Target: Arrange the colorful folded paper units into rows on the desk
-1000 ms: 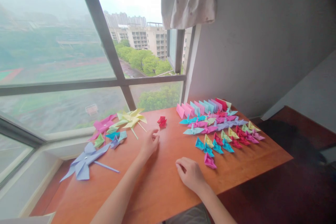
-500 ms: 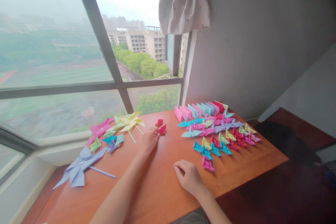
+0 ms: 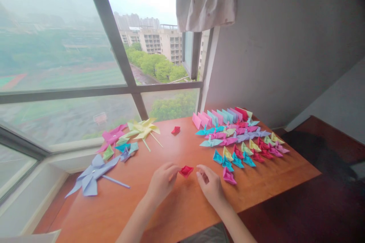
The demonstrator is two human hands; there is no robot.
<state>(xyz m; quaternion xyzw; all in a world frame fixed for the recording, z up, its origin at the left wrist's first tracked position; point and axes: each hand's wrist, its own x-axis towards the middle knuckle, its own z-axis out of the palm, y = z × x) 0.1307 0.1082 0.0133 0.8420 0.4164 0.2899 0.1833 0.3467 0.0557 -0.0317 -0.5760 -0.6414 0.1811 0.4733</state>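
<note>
Head view: left hand [image 3: 162,182] pinches a red paper fold [image 3: 186,171], carried back from 12 o'clock.
Right hand [image 3: 209,186]: loosely curled, empty, just at 3 o'clock of it.
Left behind: second red fold [image 3: 176,130] on counter [image 3: 182,209].

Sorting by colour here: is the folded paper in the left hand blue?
No, the left hand pinches a red folded paper piece.

head-worn view, looking down, table [image 3: 176,212] near
</note>
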